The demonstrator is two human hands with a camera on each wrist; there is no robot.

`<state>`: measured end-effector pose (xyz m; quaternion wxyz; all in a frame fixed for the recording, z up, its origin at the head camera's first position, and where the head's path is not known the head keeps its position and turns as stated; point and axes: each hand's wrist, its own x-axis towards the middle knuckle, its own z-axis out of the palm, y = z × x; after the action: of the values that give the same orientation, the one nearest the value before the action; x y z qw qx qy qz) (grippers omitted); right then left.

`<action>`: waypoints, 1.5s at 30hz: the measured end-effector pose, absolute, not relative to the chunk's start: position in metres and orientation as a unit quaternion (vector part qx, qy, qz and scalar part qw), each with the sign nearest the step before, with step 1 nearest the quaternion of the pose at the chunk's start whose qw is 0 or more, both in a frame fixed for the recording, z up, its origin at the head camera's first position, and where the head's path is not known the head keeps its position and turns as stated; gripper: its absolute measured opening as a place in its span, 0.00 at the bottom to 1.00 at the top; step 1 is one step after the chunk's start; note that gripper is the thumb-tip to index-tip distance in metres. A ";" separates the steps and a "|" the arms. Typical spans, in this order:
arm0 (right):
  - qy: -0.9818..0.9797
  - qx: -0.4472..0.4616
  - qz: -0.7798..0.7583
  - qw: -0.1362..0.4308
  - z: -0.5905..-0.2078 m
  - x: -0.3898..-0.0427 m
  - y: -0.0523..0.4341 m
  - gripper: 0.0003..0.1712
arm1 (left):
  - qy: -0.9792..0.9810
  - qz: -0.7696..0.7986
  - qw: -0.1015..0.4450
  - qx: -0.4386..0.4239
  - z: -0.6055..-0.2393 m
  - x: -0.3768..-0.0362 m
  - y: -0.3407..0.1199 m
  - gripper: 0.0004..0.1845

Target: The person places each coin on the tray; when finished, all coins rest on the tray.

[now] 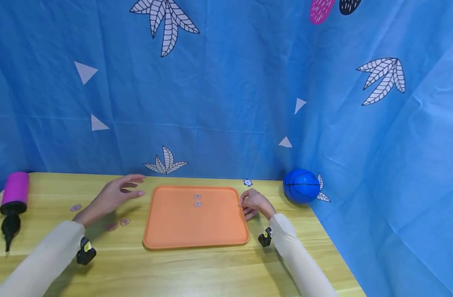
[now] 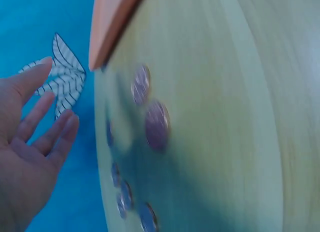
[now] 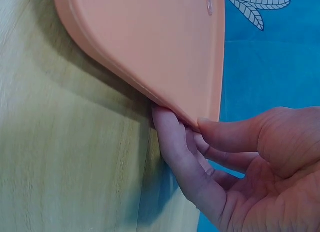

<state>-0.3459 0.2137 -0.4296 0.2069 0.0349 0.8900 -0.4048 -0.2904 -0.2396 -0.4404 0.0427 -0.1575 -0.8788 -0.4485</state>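
An orange rectangular tray (image 1: 194, 227) lies on the wooden table, with two small pale coin-like discs (image 1: 198, 204) on it towards the back. My right hand (image 1: 254, 201) pinches the tray's right edge; the right wrist view shows the thumb on top of the rim and fingertips below it. My left hand (image 1: 118, 192) hovers left of the tray, fingers apart and holding nothing. Under and around it lie several shiny coin-like discs (image 2: 157, 126), pinkish and dark in the left wrist view; part of the group is hidden behind that hand and arm in the head view.
A blue-and-white chip (image 1: 247, 182) lies behind the tray's back right corner. At the right back sits a blue ball (image 1: 301, 186) with black lines. A pink and black hand pump (image 1: 15, 194) rests at the far left. Patterned blue cloth (image 1: 226, 82) hangs behind the table.
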 end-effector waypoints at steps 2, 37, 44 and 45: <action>0.888 0.034 -0.410 0.204 -0.431 -0.345 0.213 0.04 | -0.884 -0.439 0.040 -0.153 -0.443 -0.290 -0.246 0.30; 0.887 0.029 -0.411 0.209 -0.425 -0.347 0.215 0.02 | -0.930 -0.363 0.025 -0.056 -0.458 -0.301 -0.270 0.13; 0.887 0.037 -0.406 0.218 -0.428 -0.349 0.218 0.03 | -0.934 -0.349 0.058 -0.053 -0.463 -0.300 -0.264 0.11; 0.887 0.038 -0.406 0.218 -0.429 -0.348 0.218 0.03 | -0.935 -0.345 0.065 -0.055 -0.464 -0.300 -0.262 0.10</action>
<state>-0.3482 0.2181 -0.4286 0.2180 0.0378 0.8868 -0.4058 -0.2998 -0.2624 -0.4642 0.0651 -0.0547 -0.9347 -0.3452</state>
